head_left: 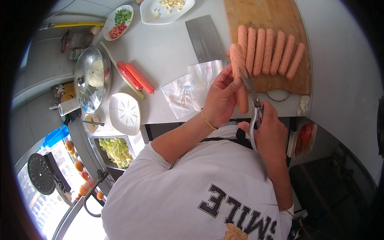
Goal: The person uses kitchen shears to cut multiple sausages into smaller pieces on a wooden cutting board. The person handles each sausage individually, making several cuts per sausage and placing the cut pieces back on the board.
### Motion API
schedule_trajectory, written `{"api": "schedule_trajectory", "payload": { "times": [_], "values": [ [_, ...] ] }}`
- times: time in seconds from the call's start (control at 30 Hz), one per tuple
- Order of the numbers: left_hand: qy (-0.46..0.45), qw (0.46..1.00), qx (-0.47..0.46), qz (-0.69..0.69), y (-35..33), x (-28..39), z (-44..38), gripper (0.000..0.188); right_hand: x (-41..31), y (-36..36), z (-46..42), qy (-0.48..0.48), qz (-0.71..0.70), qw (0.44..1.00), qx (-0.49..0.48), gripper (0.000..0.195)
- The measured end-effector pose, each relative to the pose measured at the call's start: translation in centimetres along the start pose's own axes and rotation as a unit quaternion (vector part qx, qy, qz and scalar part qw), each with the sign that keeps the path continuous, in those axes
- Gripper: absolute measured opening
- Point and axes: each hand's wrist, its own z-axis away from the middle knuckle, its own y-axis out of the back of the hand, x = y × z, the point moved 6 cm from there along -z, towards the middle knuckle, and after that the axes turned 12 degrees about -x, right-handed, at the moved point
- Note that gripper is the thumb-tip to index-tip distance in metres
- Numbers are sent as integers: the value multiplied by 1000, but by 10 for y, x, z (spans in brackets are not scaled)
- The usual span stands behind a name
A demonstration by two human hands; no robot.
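Note:
My left hand (pixel 224 94) holds a sausage (pixel 242 100) at its middle, near the front edge of the wooden cutting board (pixel 270 84). In my right hand (pixel 268 129) is a pair of kitchen scissors (pixel 255 103), their parted blades pointing up against the held sausage. Several scored sausages (pixel 267 52) lie side by side on the board. A cleaver's wide steel blade (pixel 204 39) rests on the counter left of the board, its handle hidden. Crumpled paper towels (pixel 192 88) lie beside my left hand.
Two wrapped sausages (pixel 139 78) and a scallion stalk (pixel 115 63) lie left. Near them stand a glass-lidded bowl (pixel 90 79), an empty white dish (pixel 124 114), a plate of chopped greens and meat (pixel 131 21) and a dish of diced pieces (pixel 168 19). Cut leafy vegetable (pixel 115 151) fills a sink.

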Motion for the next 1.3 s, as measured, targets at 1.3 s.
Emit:
{"api": "schedule_trajectory", "payload": {
  "times": [1.3],
  "values": [
    [22,999,-33,-11,3,1,2,57,8,1,3,13,-13,1000,15,95]
  ]
}}
